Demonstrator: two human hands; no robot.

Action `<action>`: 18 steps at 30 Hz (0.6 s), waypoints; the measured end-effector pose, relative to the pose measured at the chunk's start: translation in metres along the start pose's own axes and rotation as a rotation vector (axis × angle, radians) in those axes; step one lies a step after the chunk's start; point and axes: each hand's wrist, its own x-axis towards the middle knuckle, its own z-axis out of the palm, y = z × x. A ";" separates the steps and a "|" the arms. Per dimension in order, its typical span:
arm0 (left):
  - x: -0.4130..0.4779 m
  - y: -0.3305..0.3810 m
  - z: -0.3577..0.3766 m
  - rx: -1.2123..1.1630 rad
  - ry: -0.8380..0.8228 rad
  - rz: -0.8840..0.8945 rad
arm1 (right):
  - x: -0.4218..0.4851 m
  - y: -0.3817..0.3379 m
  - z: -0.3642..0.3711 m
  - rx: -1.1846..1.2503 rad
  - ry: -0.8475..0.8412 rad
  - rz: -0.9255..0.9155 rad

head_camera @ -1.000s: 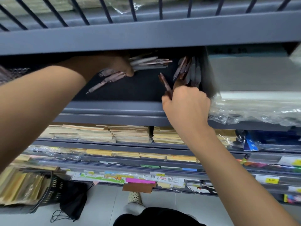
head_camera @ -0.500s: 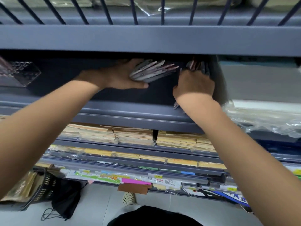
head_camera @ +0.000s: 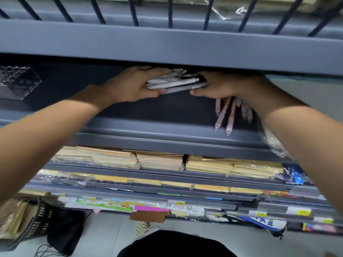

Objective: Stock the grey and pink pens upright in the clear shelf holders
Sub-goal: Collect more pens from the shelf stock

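The grey pens (head_camera: 176,83) sit as a sideways bundle in the upper middle of the frame, just above the shelf (head_camera: 148,112). The left hand (head_camera: 130,88) grips them, thumb beneath and fingers curled over, probably to gather them into one even bunch before standing them up. The right hand (head_camera: 222,86) meets the bundle's other end with its thumb stretched under it, likely squaring the tips. The pink pens (head_camera: 227,115) lie flat below that wrist, tips toward the shelf's front edge, seemingly waiting their turn. A clear holder (head_camera: 20,82) stands at the far left, well apart.

The upper shelf (head_camera: 167,45) and the bundle hide the right fingers, so I cannot tell whether they clasp or merely press. Whether that palm pins the pink pens is also unclear.
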 end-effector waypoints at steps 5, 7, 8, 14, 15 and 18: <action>-0.002 -0.023 -0.015 -0.007 -0.092 0.065 | -0.002 -0.024 0.015 0.202 0.161 0.056; -0.006 -0.027 -0.019 0.008 -0.121 0.084 | -0.003 -0.033 0.019 0.302 0.179 0.109; -0.008 -0.029 -0.019 0.034 -0.132 0.094 | -0.004 -0.036 0.021 0.338 0.190 0.127; -0.021 -0.031 -0.011 0.215 -0.021 0.185 | -0.004 -0.059 0.030 0.677 0.368 0.206; -0.024 -0.030 -0.011 0.219 0.021 0.170 | -0.002 -0.061 0.030 0.755 0.449 0.262; -0.031 -0.032 -0.011 0.152 0.102 0.064 | 0.004 -0.062 0.034 0.887 0.641 0.392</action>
